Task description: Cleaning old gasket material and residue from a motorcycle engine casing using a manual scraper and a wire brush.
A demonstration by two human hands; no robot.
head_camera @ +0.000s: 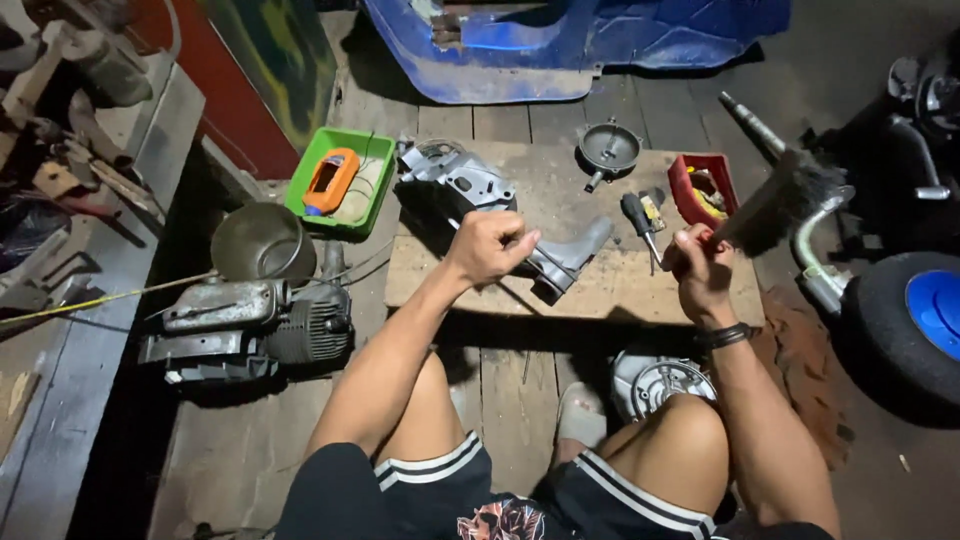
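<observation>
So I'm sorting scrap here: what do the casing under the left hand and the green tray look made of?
The casing looks like cast metal, probably aluminium: dull grey, matte sheen. The green tray looks plastic: uniform bright colour, thin moulded rim.

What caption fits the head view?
Left hand steadies a grey engine casing on a wooden board; right hand holds a brush.

orange-and-blue pack [329,181] — lying in green tray [342,180], upper left

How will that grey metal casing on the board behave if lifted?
The grey metal casing looks cast, so probably stiff and heavy. Its lumpy shape likely won't roll, though it may tip toward the long neck under the left hand.
</observation>
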